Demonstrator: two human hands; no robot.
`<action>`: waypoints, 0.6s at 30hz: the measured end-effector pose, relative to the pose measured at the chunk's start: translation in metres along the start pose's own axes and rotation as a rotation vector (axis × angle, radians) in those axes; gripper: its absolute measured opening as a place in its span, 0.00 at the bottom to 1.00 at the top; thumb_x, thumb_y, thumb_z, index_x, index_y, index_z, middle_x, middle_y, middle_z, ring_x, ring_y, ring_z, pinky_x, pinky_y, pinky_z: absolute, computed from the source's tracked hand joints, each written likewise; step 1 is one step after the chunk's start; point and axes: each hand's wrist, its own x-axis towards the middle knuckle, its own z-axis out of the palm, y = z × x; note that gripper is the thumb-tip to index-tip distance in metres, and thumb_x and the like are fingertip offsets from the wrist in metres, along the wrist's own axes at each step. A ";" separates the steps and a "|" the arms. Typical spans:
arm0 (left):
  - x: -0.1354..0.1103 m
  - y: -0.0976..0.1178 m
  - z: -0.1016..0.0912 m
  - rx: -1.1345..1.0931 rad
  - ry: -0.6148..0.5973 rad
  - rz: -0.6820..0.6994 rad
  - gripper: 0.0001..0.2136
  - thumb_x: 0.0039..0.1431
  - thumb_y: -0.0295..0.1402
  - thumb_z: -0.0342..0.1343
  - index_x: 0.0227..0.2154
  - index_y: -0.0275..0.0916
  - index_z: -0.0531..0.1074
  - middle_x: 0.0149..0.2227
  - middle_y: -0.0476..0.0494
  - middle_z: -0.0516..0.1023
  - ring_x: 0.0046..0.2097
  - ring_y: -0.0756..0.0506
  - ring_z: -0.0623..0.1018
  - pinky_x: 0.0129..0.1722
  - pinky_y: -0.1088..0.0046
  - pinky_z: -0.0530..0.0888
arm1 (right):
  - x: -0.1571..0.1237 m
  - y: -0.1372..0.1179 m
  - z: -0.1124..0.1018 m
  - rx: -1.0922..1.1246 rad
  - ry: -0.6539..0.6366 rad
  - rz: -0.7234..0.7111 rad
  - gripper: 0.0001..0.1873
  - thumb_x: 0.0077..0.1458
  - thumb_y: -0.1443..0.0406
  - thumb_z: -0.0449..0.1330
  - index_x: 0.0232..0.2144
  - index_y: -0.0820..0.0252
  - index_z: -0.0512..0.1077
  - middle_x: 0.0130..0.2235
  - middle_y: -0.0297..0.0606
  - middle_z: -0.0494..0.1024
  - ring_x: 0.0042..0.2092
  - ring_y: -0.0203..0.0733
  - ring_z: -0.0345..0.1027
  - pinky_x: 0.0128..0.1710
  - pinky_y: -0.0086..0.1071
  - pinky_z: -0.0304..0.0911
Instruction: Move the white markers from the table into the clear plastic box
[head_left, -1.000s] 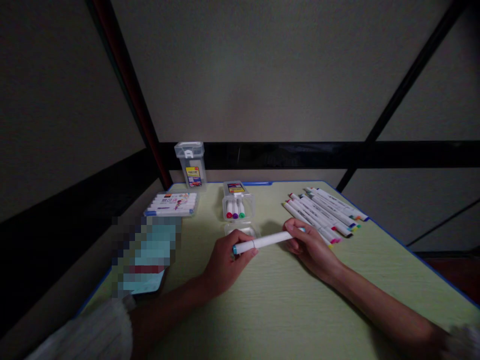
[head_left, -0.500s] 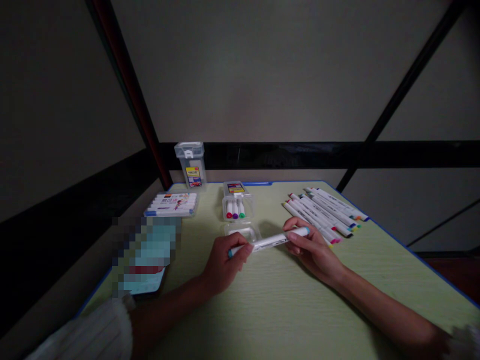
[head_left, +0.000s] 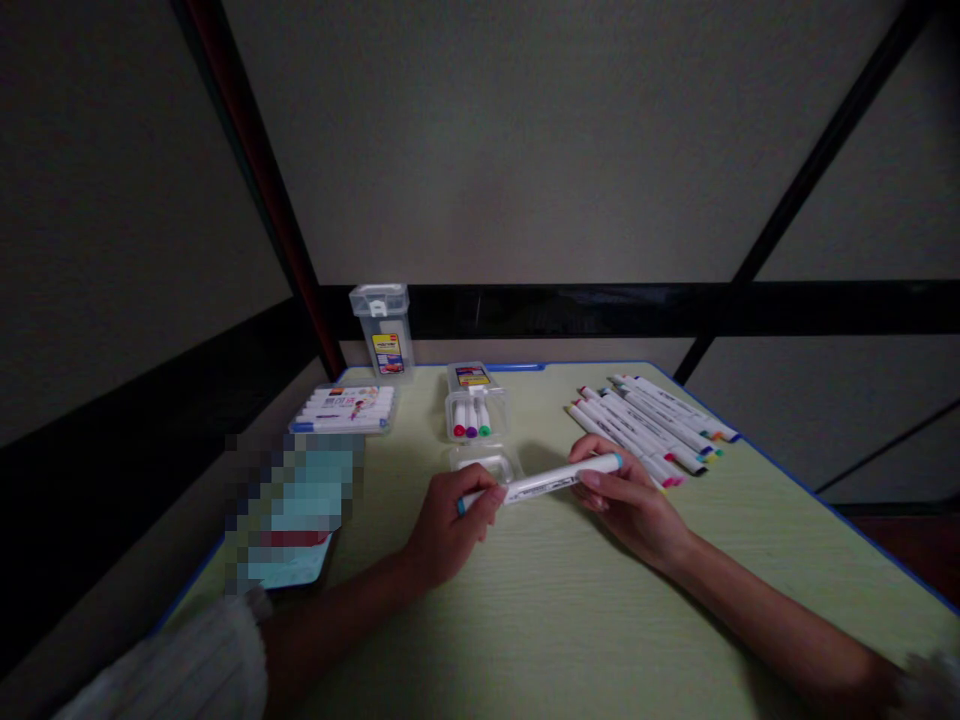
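Note:
Between my two hands a white marker [head_left: 544, 483] with light-blue ends is held slightly tilted, its right end higher. My left hand [head_left: 454, 525] pinches its left end. Thumb and fingers of my right hand [head_left: 626, 500] close round it near the right end. Just beyond my left hand lies an open clear plastic box [head_left: 495, 415], with red, purple and green-ended markers inside; its lid [head_left: 487, 460] is folded toward me and partly hidden by that hand. Several white markers [head_left: 645, 425] with coloured ends lie in a row beyond my right hand.
A closed upright plastic marker box [head_left: 382, 330] stands at the back left of the table. In front of it lies a flat pack of white pens [head_left: 345, 410]. Nearer on the left is a partly pixelated phone-like device [head_left: 300, 565]. Wall panels [head_left: 487, 170] border the table.
Almost nothing differs. My right thumb and the marker's right end have shifted very slightly to the right; both hands keep hold of the marker.

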 end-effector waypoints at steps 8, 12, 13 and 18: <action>0.000 0.000 0.000 -0.005 -0.003 0.008 0.13 0.54 0.36 0.48 0.17 0.37 0.61 0.14 0.54 0.62 0.16 0.56 0.63 0.18 0.80 0.62 | 0.000 0.000 -0.001 0.026 -0.019 0.002 0.07 0.41 0.65 0.65 0.26 0.60 0.70 0.16 0.26 0.59 0.19 0.28 0.46 0.18 0.27 0.38; 0.000 0.000 -0.001 -0.004 -0.005 0.008 0.13 0.54 0.36 0.48 0.17 0.37 0.62 0.14 0.54 0.62 0.16 0.56 0.63 0.18 0.80 0.62 | 0.000 0.000 0.000 0.035 -0.005 0.014 0.08 0.40 0.65 0.65 0.25 0.61 0.71 0.16 0.26 0.59 0.19 0.27 0.47 0.18 0.26 0.39; 0.000 0.000 -0.001 -0.004 -0.006 0.007 0.13 0.54 0.36 0.49 0.17 0.37 0.62 0.14 0.54 0.63 0.16 0.55 0.63 0.18 0.80 0.62 | 0.000 0.000 0.000 0.035 -0.003 0.016 0.08 0.40 0.65 0.65 0.25 0.61 0.71 0.16 0.26 0.59 0.19 0.27 0.47 0.18 0.25 0.39; 0.000 -0.002 0.000 -0.008 -0.013 0.001 0.13 0.54 0.36 0.49 0.18 0.37 0.62 0.15 0.54 0.62 0.16 0.55 0.63 0.18 0.80 0.62 | 0.000 0.000 0.000 0.028 0.003 0.030 0.09 0.40 0.64 0.65 0.25 0.61 0.70 0.16 0.25 0.59 0.19 0.26 0.48 0.18 0.24 0.40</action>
